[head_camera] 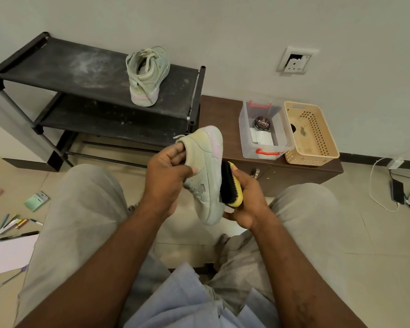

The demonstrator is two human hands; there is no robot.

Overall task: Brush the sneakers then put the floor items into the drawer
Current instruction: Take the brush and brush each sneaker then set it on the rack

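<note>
Your left hand (pixel 166 178) grips the sneaker (pixel 206 166) at its opening, heel up, toe down, over the gap between your knees. Your right hand (pixel 246 200) is wrapped round the yellow brush (pixel 232 185), bristles against the sneaker's sole edge. The second sneaker (pixel 147 76) sits at the right end of the rack's (pixel 57 65) top shelf, heel by the front edge. Pens (pixel 12 223), paper (pixel 10 254) and a green card (pixel 36 201) lie on the floor left of your left knee. Tile shows between your knees and the cabinet (pixel 218 119).

A home room, by its tiled floor (pixel 376 256), black shoe rack (pixel 92 74), low wooden cabinet (pixel 294 171) and wall socket (pixel 295 62).
</note>
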